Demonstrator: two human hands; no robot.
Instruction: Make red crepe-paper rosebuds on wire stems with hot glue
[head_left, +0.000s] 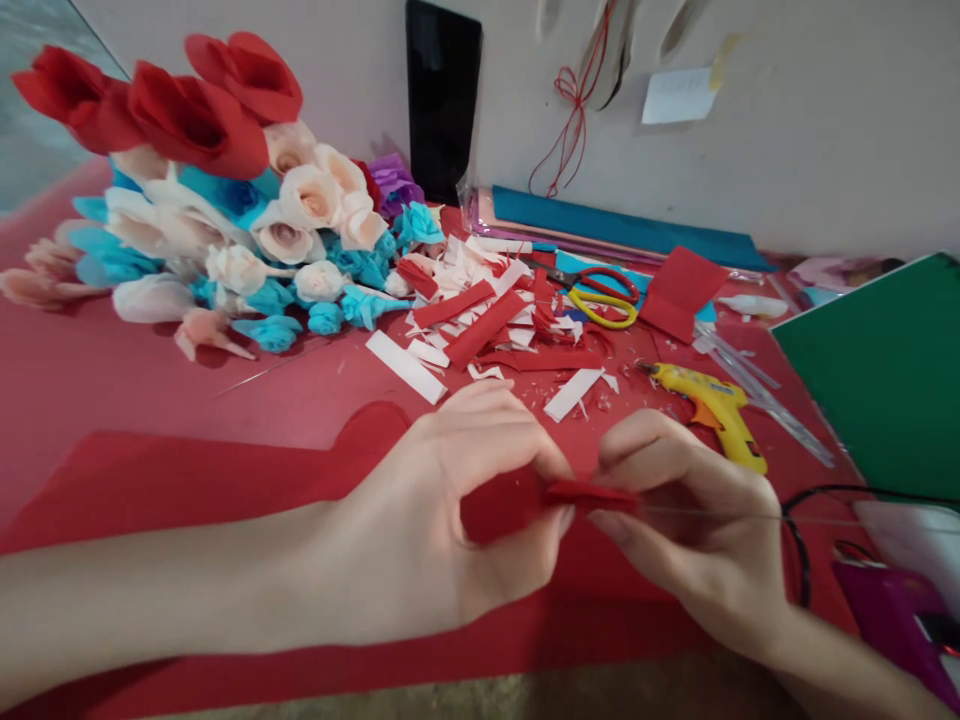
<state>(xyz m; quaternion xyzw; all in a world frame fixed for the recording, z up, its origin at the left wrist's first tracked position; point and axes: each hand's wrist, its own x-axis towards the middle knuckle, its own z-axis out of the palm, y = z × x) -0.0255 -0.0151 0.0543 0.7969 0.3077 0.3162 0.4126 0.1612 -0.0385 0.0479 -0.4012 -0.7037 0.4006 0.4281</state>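
My L fingers [551, 458] & R fingers [646, 467] pinch a red paper roll [589, 494] b/w them, over a red sheet [247, 480]. Looks light, soft, easy to squash, so best hold ends gently. Thin wire [862, 521] pokes out R. Scraps [484, 330], scissors [576, 297], glue gun [709, 392] lie past; black cord [805, 560] just R could snag.

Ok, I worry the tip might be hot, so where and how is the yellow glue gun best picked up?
Probably by the handle, with the right hand coming from the near right side. The glue gun lies flat on its side, its handle slanting toward the person, while the nozzle points left and away, so that grip should stay clear of the tip.
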